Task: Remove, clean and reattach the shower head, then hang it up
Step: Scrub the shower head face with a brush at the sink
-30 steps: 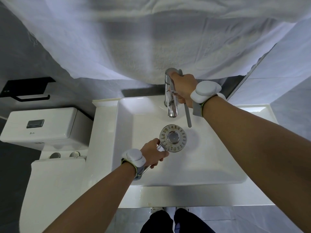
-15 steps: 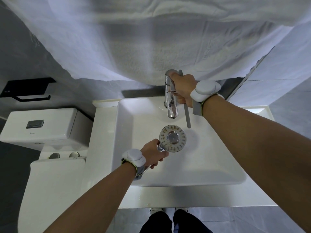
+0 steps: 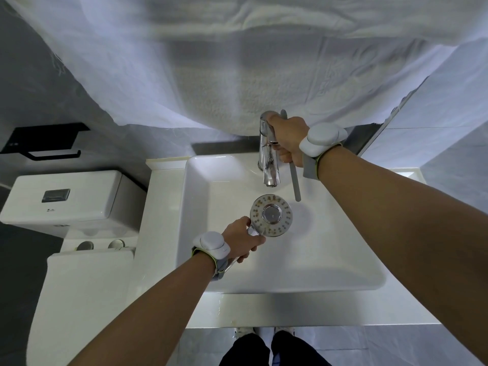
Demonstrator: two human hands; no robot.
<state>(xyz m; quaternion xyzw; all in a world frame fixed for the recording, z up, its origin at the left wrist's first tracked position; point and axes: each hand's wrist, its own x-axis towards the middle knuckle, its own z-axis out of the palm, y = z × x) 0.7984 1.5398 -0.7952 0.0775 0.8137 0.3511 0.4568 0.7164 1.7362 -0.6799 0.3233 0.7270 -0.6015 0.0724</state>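
Observation:
The round chrome shower head (image 3: 271, 216) faces up over the white sink basin (image 3: 343, 260), just below the spout of the chrome tap (image 3: 267, 157). My left hand (image 3: 241, 240) is closed around the shower head's handle, which is mostly hidden under my fingers. My right hand (image 3: 286, 140) grips the top of the tap and also holds a thin grey stick-like tool (image 3: 295, 180) that points down toward the basin. No water is visible from the spout.
A white towel (image 3: 237, 62) hangs over the wall above the tap. A white toilet cistern (image 3: 66, 202) and toilet lid (image 3: 87, 299) stand left of the sink counter (image 3: 161, 233). A black paper holder (image 3: 45, 141) is on the left wall.
Nothing has visibly changed; both hands hold the same positions, with only a slight shift of the view.

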